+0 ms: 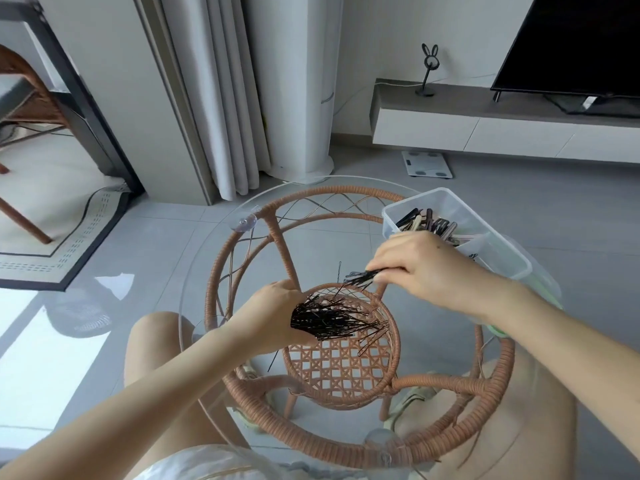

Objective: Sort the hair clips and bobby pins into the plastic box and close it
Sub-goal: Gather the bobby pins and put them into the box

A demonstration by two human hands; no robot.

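Note:
A thick bundle of black bobby pins (332, 320) fans out to the right from my left hand (273, 313), which grips it low over the round glass tabletop. My right hand (415, 268) pinches a smaller bunch of bobby pins (362, 278) just above and to the right of the big bundle. The clear plastic box (491, 244) stands open at the table's right edge, right behind my right hand. Dark and beige hair clips (429, 223) lie in its far end. A few loose pins (372, 342) lie on the glass. No lid can be made out.
The glass top (207, 258) rests on a woven rattan frame (263, 400) with a small lower shelf. My knees sit under the near edge. Behind are grey floor tiles, a curtain, a white scale (427, 164), a low TV cabinet (485, 123) and a rug at left.

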